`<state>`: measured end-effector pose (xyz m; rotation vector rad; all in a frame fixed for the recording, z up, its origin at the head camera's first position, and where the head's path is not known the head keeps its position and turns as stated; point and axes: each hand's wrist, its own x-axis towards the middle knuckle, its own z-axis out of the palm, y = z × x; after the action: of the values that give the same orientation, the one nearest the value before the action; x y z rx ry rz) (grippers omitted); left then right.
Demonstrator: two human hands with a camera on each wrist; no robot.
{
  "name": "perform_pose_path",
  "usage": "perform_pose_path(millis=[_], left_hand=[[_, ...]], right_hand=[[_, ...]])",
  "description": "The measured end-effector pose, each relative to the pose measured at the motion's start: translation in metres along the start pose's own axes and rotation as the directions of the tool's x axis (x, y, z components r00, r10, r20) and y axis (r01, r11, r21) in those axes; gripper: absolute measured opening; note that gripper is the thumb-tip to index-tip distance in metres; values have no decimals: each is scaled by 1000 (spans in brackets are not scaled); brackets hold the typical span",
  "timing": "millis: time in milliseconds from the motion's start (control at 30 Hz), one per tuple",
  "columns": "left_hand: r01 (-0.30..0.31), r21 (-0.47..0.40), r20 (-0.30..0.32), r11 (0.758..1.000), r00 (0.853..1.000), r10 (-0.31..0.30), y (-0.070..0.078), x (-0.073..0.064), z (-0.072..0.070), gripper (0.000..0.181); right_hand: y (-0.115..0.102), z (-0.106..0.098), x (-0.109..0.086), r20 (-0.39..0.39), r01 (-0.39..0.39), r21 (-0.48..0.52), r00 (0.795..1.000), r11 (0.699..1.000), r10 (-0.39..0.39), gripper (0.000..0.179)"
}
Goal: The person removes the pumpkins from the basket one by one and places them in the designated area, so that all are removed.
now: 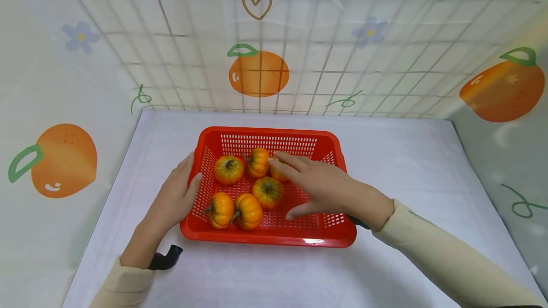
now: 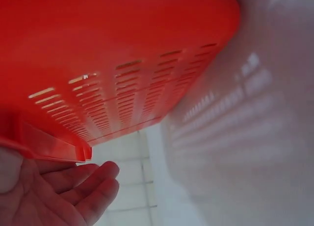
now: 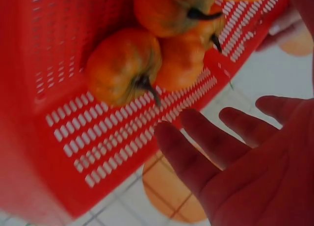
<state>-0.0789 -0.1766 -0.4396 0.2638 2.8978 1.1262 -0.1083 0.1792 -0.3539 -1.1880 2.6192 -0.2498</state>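
A red plastic basket [image 1: 274,240] with slotted sides holds several small orange pumpkins [image 1: 268,193], most of them in its left half and middle. My left hand [image 1: 171,198] rests along the outside of the basket's left rim, thumb near the rim's top. The left wrist view shows its fingers [image 2: 93,191] loosely extended beside the basket's outer wall. Over the right part of the basket hovers my right hand [image 1: 325,184], fingers stretched and thumb apart, partly covering one pumpkin [image 1: 278,173]. Nothing is between its fingers in the right wrist view.
The basket stands on a white-covered table [image 1: 398,165]. A wire grid [image 1: 317,75] behind a printed cloth rises at the back, and printed cloth panels [image 1: 51,232] flank both sides. Black straps [image 1: 166,257] sit at the wrists.
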Motion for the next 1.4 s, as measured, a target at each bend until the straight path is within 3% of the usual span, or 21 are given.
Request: perform_pose_path(millis=[167,467,733,1267,1400], left_hand=[[7,-36,-45,999,999,-9,5,0,2,65],[107,-70,-71,992,991,-112,12,-2,4,63],[145,-93,-48,985,988,-150,20,-2,7,64],[220,-155,-60,963,971,-232,21,-4,15,58],[225,-179,-62,958,969,-239,20,-4,18,56]], right_hand=[[-4,6,16,96,-2,-14,995,1000,4,119],[-6,20,38,206,-23,14,978,1000,20,114],[-9,25,48,211,-19,5,977,1000,17,104],[-10,36,63,233,9,-100,972,995,15,77],[-8,41,64,241,-24,-68,970,997,40,75]])
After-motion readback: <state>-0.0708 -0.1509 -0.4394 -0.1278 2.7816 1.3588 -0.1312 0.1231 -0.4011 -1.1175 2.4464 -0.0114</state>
